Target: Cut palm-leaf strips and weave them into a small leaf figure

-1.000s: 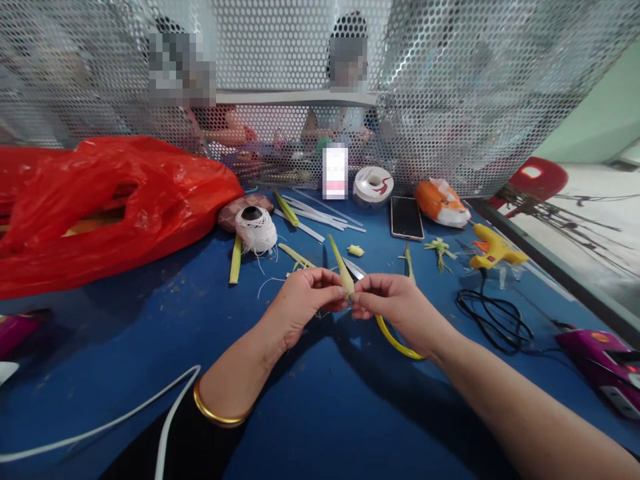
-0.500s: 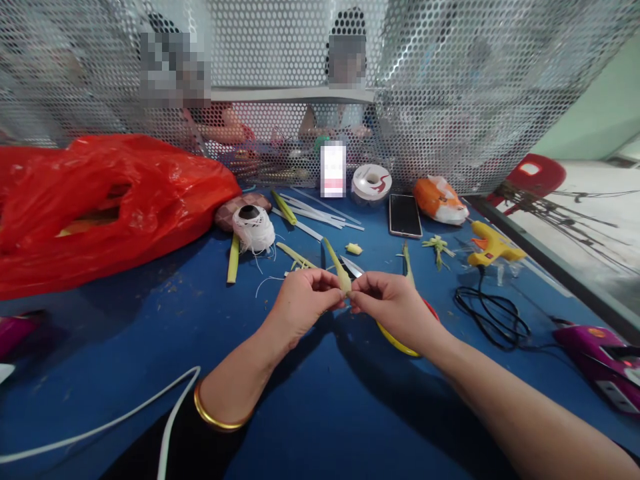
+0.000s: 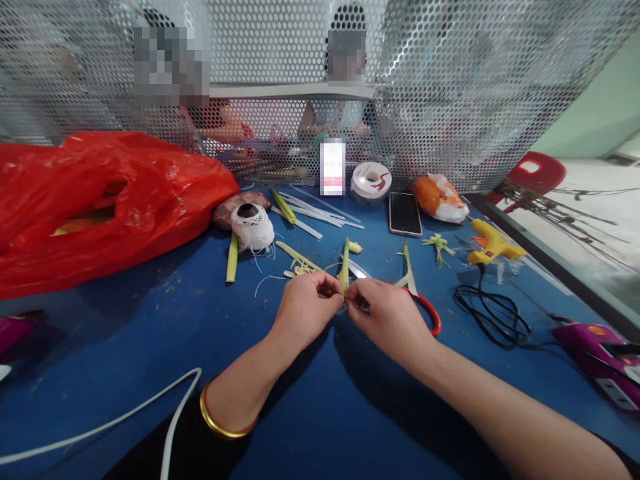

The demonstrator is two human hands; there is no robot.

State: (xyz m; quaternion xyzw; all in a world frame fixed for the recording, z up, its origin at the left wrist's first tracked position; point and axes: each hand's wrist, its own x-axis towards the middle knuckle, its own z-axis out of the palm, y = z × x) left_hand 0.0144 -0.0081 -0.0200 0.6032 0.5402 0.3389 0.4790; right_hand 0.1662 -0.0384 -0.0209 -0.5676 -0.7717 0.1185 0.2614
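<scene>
A: Where does the piece lie relative to the hands?

B: Nearest the viewer, the left hand [image 3: 310, 303] and the right hand [image 3: 387, 310] are both closed, thumb and fingers pinching the lower end of a slender, yellow-green strip of plant stalk [image 3: 344, 270]. The strip projects from between their fingertips, over the blue, flat-topped counter [image 3: 300, 413].

A: And its form?

B: Wider and paler beside the fingers, narrowing toward the far tip; it appears nearly upright in this view.

A: Which parts are obscured?

B: The strip's lowest end, covered by fingertips. Just beyond, the right hand conceals the middle of the metal scissors with a red loop handle [image 3: 436, 321]. Farther off, the crumpled red plastic bag [image 3: 165, 180] is cut off at left. Farthest, objects behind the grey perforated mesh screen [image 3: 295, 40] are hard to make out.
</scene>
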